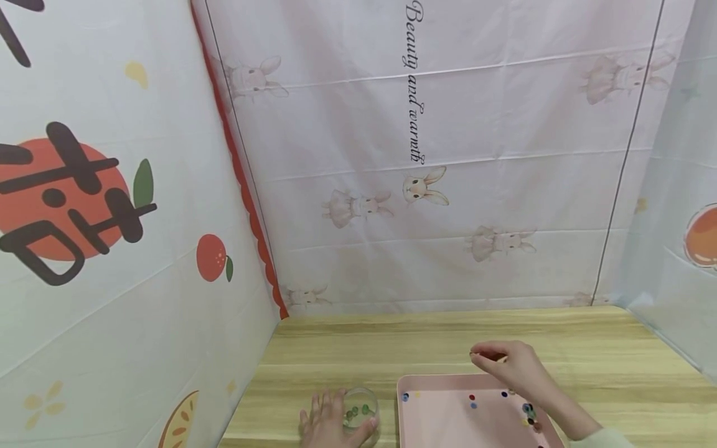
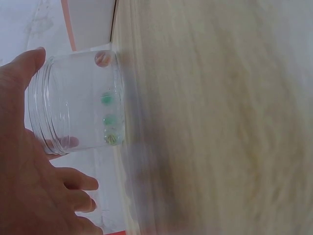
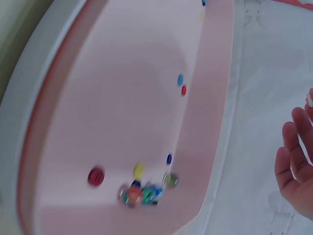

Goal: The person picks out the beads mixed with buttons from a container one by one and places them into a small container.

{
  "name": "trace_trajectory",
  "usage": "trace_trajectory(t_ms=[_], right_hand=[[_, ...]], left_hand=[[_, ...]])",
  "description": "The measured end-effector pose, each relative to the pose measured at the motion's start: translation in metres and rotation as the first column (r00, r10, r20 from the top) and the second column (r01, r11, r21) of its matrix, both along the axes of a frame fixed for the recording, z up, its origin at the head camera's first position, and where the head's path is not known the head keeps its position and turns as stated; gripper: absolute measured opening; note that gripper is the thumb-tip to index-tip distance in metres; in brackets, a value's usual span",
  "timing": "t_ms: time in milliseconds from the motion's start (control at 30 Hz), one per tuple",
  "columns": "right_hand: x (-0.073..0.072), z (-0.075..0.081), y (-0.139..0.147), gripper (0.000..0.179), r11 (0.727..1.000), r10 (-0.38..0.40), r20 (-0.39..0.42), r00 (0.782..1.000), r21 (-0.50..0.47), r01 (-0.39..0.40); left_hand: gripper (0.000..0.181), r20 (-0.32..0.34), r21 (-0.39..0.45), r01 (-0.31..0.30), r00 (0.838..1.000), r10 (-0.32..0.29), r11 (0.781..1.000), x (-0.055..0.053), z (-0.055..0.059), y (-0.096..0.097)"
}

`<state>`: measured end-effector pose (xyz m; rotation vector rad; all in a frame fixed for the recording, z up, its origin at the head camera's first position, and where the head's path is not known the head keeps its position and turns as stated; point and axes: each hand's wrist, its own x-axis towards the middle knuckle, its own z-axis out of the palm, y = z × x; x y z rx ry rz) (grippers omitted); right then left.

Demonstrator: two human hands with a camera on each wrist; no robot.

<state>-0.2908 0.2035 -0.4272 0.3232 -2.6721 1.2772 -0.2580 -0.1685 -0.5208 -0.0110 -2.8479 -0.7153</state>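
My left hand [image 1: 327,423] holds a clear round jar [image 2: 80,98] by its threaded rim, thumb on one side and a finger on the other. The jar stands on the table, and several glass marbles, green ones [image 2: 106,98] and a reddish-brown one [image 2: 102,58], lie on its bottom. Above the far edge of the pink tray [image 1: 400,414], my right hand [image 1: 518,367] pinches a small whitish-orange marble [image 3: 309,100] between thumb and fingertip. That marble is mostly cut off in the right wrist view.
Inside the tray a cluster of marbles [image 3: 134,196] lies in one corner, with a dark red button [image 3: 96,176] and a yellow button [image 3: 139,170] nearby. Blue and red buttons lie along the far wall. Printed curtains [image 1: 448,261] enclose the wooden table [image 1: 347,348].
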Motion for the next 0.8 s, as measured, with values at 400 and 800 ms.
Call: trace_trajectory(t_ms=[400, 800], right_hand=[[-0.005, 0.004, -0.036, 0.021, 0.996, 0.024, -0.020, 1.000, -0.091, -0.025], [-0.002, 0.003, -0.070, 0.015, 0.975, 0.161, -0.055, 0.985, -0.149, -0.167]], left_hand=[[0.099, -0.013, -0.056, -0.006, 1.000, 0.006, 0.998, -0.002, -0.001, -0.001], [0.097, -0.020, -0.103, -0.027, 1.000, 0.025, 0.994, 0.001, 0.004, 0.002]])
